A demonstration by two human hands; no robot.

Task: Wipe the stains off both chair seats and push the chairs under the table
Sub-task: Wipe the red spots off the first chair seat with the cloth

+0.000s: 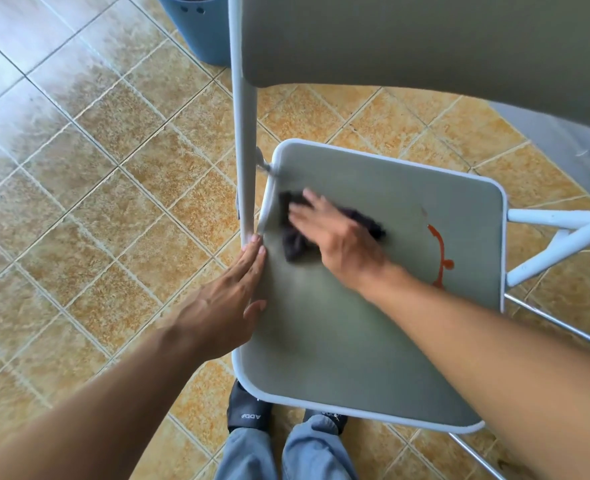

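Wiping the seat [373, 341] with a rag [295, 242].

My right hand [335, 233] presses flat and open on it near the seat's back-left corner; my left hand [231, 292] lies open along the left edge to steady the chair (red stain [440, 252] waits by the right edge).

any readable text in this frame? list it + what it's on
"ADDA", seen upside down, on the strap of the left black sandal.
Right black sandal: print mostly hidden under the chair seat, unreadable.
Nothing else carries text.
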